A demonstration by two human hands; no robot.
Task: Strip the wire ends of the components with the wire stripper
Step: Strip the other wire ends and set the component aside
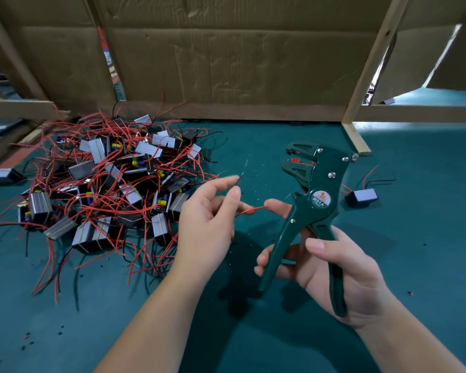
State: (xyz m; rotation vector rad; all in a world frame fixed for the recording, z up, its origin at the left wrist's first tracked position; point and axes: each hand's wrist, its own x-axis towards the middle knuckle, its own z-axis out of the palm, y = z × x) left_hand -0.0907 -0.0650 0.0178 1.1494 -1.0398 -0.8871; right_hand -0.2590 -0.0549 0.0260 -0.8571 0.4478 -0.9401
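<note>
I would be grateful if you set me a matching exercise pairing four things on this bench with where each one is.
Things:
1. wire stripper
2. pile of components
3. lone component
4. red wire

Places:
A. alone on the teal mat, right of the tool
B. heaped on the mat's left side
C. gripped in the right hand
D. running from the left hand to a right fingertip

Pairs: 1-C, 2-B, 3-A, 4-D

Green wire stripper (320,200), head up, handles spread, beside a red wire (253,210); tangled heap of red-wired components (135,181) at left.
</note>
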